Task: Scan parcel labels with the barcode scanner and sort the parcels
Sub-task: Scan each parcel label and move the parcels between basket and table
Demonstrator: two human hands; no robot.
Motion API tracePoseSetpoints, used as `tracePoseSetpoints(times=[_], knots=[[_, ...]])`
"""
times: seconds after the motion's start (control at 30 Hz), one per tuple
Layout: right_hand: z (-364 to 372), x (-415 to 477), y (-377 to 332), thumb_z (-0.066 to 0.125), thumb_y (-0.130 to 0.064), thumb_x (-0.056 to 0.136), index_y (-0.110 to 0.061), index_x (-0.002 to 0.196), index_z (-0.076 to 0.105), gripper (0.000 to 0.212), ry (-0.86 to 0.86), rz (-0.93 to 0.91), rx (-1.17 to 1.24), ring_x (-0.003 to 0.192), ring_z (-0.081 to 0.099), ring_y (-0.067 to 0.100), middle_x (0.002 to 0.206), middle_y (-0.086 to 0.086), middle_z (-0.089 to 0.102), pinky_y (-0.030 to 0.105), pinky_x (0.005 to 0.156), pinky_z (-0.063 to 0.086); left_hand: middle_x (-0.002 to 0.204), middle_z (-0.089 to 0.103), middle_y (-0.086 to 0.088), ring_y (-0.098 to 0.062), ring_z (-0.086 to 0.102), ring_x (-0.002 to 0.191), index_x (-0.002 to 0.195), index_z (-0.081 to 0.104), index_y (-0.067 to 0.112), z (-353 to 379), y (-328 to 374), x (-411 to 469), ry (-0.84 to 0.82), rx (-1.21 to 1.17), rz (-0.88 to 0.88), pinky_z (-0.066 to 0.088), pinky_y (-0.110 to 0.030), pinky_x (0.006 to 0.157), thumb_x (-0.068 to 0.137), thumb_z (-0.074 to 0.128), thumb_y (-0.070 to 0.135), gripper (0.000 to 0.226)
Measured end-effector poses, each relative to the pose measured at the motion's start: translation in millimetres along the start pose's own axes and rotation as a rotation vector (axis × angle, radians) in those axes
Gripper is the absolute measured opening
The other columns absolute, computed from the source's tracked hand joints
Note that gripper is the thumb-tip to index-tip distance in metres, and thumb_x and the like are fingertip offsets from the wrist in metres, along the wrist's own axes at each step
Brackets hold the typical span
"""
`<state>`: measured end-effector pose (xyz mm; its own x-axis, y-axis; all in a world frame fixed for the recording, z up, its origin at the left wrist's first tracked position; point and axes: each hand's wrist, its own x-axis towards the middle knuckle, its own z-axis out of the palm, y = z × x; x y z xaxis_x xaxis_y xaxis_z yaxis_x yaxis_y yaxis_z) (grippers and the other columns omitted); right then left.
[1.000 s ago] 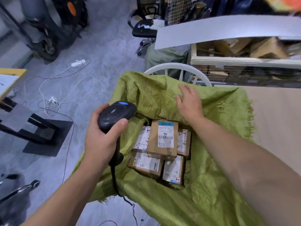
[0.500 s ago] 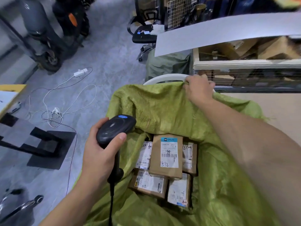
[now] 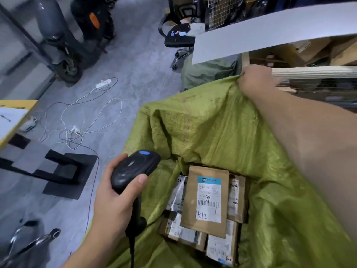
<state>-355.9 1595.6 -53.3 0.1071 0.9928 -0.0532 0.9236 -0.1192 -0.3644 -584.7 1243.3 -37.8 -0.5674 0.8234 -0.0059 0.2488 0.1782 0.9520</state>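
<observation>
My left hand (image 3: pixel 114 200) grips a black barcode scanner (image 3: pixel 135 169) with a blue button, its head pointing toward the parcels. Several brown cardboard parcels lie inside an open green woven sack (image 3: pixel 212 128). The top parcel (image 3: pixel 206 200) shows a white label with a barcode and handwritten "512". My right hand (image 3: pixel 257 80) grips the far rim of the sack and holds it up. Other parcels (image 3: pixel 222 246) lie partly under the top one.
A grey board (image 3: pixel 270 29) and a wooden shelf with cardboard boxes (image 3: pixel 318 49) stand beyond the sack. White cables (image 3: pixel 81 120) trail over the grey floor at left. A black stand base (image 3: pixel 65 171), a scooter (image 3: pixel 63 39) and an office chair (image 3: pixel 179 33) are nearby.
My right hand went from lying flat on the sack's cloth to the far rim, gripped it and lifted it. The scanner stayed in my left hand near the parcels.
</observation>
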Motion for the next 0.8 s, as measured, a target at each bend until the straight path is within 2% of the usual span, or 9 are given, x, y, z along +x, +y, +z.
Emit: tracePoseSetpoints(times=[0.07,0.13,0.23,0.33,0.4,0.47,0.57,0.63,0.8], knots=[[5.9,3.2,4.8,0.048,-0.029,0.095,-0.009,0.120,0.065,0.036,-0.117,-0.076,-0.045,0.120,0.053,0.041,0.126,0.017,0.059,0.053,0.108,0.037,0.099,0.071,0.027,0.002,0.069,0.085,0.117,0.060,0.040,-2.5,-5.1,0.6,0.004,-0.001,-0.013,0.049,-0.008,0.072,0.053,0.072,0.057,0.067],[-4.1,-4.2,4.1,0.046,-0.023,0.099,-0.006,0.127,0.065,0.038,-0.218,-0.181,-0.018,0.124,0.052,0.039,0.135,0.019,0.058,0.043,0.107,0.041,0.100,0.070,0.028,0.002,0.068,0.086,0.117,0.060,0.042,-4.6,-7.5,-0.9,0.013,0.005,-0.024,0.050,-0.009,0.074,0.053,0.071,0.058,0.067],[-23.3,-11.3,5.9,0.047,-0.027,0.100,-0.018,0.140,0.059,0.042,-0.312,-0.254,0.051,0.137,0.044,0.030,0.151,0.008,0.049,0.036,0.112,0.033,0.103,0.070,0.028,0.000,0.068,0.090,0.117,0.060,0.044,-5.5,-7.7,-3.1,0.025,0.006,-0.035,0.050,-0.015,0.078,0.053,0.071,0.059,0.067],[-28.2,-21.1,9.2,0.046,-0.040,0.101,-0.025,0.147,0.051,0.049,-0.326,-0.324,0.020,0.143,0.037,0.030,0.157,0.005,0.041,0.037,0.116,0.028,0.104,0.071,0.025,-0.006,0.069,0.093,0.117,0.060,0.043,-5.0,-4.8,-6.9,0.023,-0.027,-0.029,0.052,-0.019,0.079,0.054,0.072,0.057,0.065],[-28.8,-31.7,12.7,0.045,-0.046,0.101,-0.024,0.148,0.049,0.052,-0.282,-0.329,0.038,0.144,0.036,0.032,0.157,0.008,0.042,0.040,0.116,0.027,0.108,0.071,0.021,-0.008,0.069,0.097,0.119,0.060,0.042,-6.1,-2.0,-10.1,0.014,-0.035,-0.018,0.051,-0.020,0.081,0.055,0.073,0.057,0.067],[-31.9,-46.5,16.7,0.041,-0.049,0.101,-0.022,0.146,0.051,0.052,-0.164,-0.318,0.066,0.139,0.041,0.034,0.150,0.012,0.049,0.044,0.112,0.033,0.112,0.071,0.017,-0.009,0.069,0.100,0.123,0.060,0.041,-7.7,1.0,-14.7,0.001,-0.044,-0.004,0.049,-0.023,0.085,0.056,0.073,0.057,0.071],[-35.1,-71.4,23.9,0.036,-0.052,0.102,-0.026,0.146,0.048,0.053,0.012,-0.270,0.080,0.134,0.046,0.035,0.145,0.012,0.054,0.052,0.106,0.038,0.107,0.070,0.022,-0.001,0.067,0.098,0.126,0.058,0.038,-11.8,5.2,-22.2,-0.010,-0.046,0.027,0.048,-0.013,0.081,0.059,0.076,0.053,0.070],[-37.5,-94.6,29.0,0.033,-0.055,0.102,-0.028,0.150,0.042,0.056,0.045,-0.267,0.003,0.137,0.044,0.034,0.150,0.010,0.049,0.057,0.109,0.034,0.105,0.069,0.026,0.006,0.065,0.096,0.126,0.057,0.037,-16.6,8.9,-29.2,-0.014,-0.044,0.052,0.045,-0.005,0.078,0.063,0.078,0.045,0.067],[-48.6,-172.8,36.3,0.028,-0.057,0.103,-0.031,0.155,0.031,0.059,0.070,-0.256,-0.119,0.150,0.024,0.025,0.161,0.004,0.033,0.065,0.118,0.015,0.112,0.064,0.022,0.014,0.062,0.093,0.128,0.054,0.033,-35.3,24.7,-56.3,-0.059,-0.080,0.128,0.042,-0.001,0.076,0.067,0.074,0.041,0.065]])
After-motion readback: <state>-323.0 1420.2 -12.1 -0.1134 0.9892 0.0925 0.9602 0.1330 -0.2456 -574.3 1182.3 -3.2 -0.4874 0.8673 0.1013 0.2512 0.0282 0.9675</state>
